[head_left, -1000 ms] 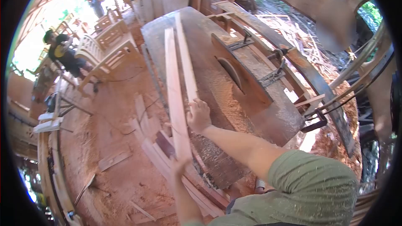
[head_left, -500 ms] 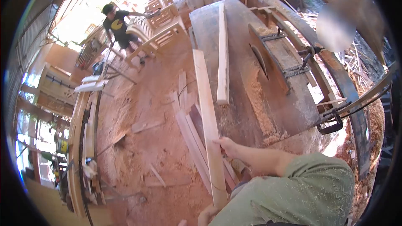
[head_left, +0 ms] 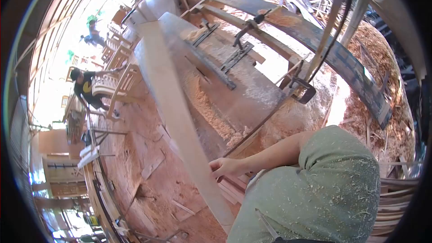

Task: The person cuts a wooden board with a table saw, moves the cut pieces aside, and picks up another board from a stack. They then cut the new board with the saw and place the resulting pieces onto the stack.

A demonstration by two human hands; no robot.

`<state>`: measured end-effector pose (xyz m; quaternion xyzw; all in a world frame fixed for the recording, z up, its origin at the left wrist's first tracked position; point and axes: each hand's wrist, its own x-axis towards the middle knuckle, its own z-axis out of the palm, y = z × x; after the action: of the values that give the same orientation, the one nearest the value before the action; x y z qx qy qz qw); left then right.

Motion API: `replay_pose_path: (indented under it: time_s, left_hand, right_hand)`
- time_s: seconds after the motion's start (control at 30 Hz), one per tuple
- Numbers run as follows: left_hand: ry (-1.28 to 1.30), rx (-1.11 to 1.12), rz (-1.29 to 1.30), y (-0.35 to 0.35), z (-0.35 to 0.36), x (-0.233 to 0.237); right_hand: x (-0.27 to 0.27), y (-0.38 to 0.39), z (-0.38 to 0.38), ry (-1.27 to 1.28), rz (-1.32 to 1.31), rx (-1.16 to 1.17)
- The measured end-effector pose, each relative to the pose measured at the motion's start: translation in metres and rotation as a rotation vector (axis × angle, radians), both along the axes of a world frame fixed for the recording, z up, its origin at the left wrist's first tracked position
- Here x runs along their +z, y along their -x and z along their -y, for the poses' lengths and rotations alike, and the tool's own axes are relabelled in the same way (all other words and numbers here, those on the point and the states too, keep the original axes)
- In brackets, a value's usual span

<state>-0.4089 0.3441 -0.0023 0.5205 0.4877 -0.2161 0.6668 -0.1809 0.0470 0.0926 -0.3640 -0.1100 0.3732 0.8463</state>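
Note:
A long, pale wooden plank slants from the lower middle up over the left side of the saw table. My right hand is closed on the plank's right edge, near its lower end. My left hand does not show. The plank's near end goes out of sight beside my green, sawdust-flecked shirt. To the right of the plank, a wooden fence stands on the table near the saw slot, with a line of sawdust beside it.
Clamps hold rails at the table's far side. A bar clamp sits at its right corner. Boards and offcuts lie on the dusty floor. Left, a person stands by wooden chairs; another person is farther back.
The view has swung right and tilted. The held plank now lies across the left of the table, covering where another plank lay. My left hand has gone out of view.

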Motion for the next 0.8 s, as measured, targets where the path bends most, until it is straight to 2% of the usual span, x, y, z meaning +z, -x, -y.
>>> replay_pose_path:
  time_s: [0.1, 0.23, 0.33, 0.4, 0.47, 0.5, 0.53, 0.57, 0.6, 0.63, 0.7, 0.8]
  left_hand:
    - [-0.043, -0.007, 0.024, -0.009, 0.004, -0.001]
    - [-0.069, -0.003, 0.049, -0.017, 0.011, -0.007]
    - [-0.074, 0.025, 0.072, -0.010, 0.014, -0.016]
    - [-0.069, 0.040, 0.081, 0.000, 0.013, -0.021]
    - [-0.063, 0.057, 0.088, 0.012, 0.007, -0.029]
    - [-0.055, 0.062, 0.084, 0.017, 0.003, -0.032]
    - [-0.048, 0.068, 0.081, 0.024, -0.001, -0.035]
    - [-0.044, 0.071, 0.079, 0.036, -0.009, -0.036]
    - [-0.040, 0.077, 0.082, 0.038, -0.016, -0.038]
    - [-0.037, 0.079, 0.080, 0.042, -0.025, -0.040]
    - [-0.052, 0.080, 0.099, 0.057, -0.048, -0.044]
    - [-0.042, 0.124, 0.087, 0.065, -0.069, -0.051]
  right_hand:
    - [-0.017, 0.017, 0.045, 0.038, -0.116, -0.163]
    - [0.003, 0.030, 0.097, -0.017, -0.239, -0.324]
    - [0.018, 0.011, 0.115, -0.065, -0.103, -0.337]
    - [0.035, -0.009, 0.131, 0.063, 0.224, -0.472]
    - [0.083, -0.038, 0.166, -0.043, 0.165, -0.641]
    - [0.103, -0.057, 0.175, -0.274, 0.047, -0.734]
    - [0.109, -0.083, 0.195, -0.293, 0.175, -0.705]
    - [0.160, -0.086, 0.210, -0.014, 0.177, -0.900]
    - [0.167, -0.090, 0.207, 0.098, 0.045, -0.960]
    - [0.160, -0.094, 0.195, 0.088, 0.034, -0.975]
    - [0.139, -0.105, 0.174, 0.613, 0.126, -1.394]
    - [0.124, -0.090, 0.160, 0.699, 0.118, -1.526]
